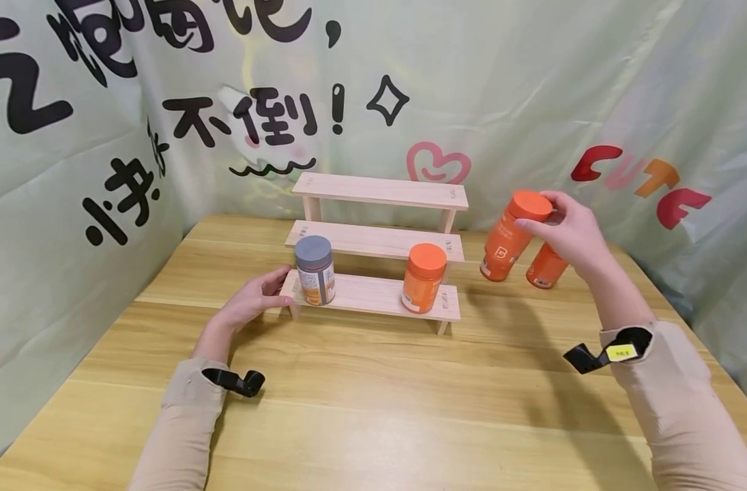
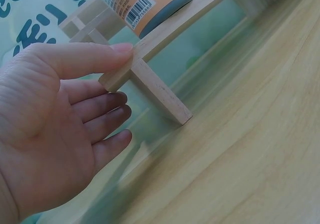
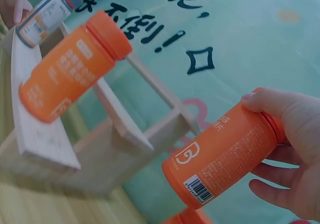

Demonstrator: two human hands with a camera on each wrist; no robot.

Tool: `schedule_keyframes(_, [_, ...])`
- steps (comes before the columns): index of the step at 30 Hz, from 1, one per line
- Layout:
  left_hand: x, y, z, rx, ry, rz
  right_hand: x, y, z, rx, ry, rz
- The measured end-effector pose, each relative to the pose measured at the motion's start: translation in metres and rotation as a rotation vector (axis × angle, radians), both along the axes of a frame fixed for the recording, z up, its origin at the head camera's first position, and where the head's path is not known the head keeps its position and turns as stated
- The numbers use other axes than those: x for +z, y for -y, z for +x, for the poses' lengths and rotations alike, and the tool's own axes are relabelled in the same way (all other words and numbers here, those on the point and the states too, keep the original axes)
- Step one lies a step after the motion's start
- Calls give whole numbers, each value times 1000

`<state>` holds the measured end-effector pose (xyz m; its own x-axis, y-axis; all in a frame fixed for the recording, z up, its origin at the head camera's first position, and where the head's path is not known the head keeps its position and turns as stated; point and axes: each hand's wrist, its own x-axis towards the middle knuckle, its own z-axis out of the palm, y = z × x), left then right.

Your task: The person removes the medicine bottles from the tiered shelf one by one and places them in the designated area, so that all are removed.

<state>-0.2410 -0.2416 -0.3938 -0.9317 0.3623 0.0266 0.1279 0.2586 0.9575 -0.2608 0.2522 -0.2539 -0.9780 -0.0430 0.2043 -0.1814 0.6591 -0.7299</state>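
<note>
My right hand grips a tall orange bottle round its cap and neck. The bottle leans, its top toward the hand; in the right wrist view the orange bottle hangs in front of the backdrop. At the left end of a three-tier wooden display stand, my left hand pinches the lowest board, thumb on top in the left wrist view. On that board stand a grey-capped jar beside the left hand and an orange jar near the right end.
Another orange bottle stands on the wooden table, partly hidden behind the right hand. The stand's middle board and top board rise behind the jars. A printed cloth hangs round the table's back and sides.
</note>
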Motion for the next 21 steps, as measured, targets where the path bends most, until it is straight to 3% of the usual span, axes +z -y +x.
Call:
schedule_keyframes(9, [-3,2,0,0,-6,3,-20,-31,12,-73,12,25])
schedule_keyframes(14, [-4,1,0,-6,-2,20,-35,-42,13,-94,18,66])
schedule_keyframes(21, [-3,1,0,-11,-7,22,-55,-50,12,-119,2,42])
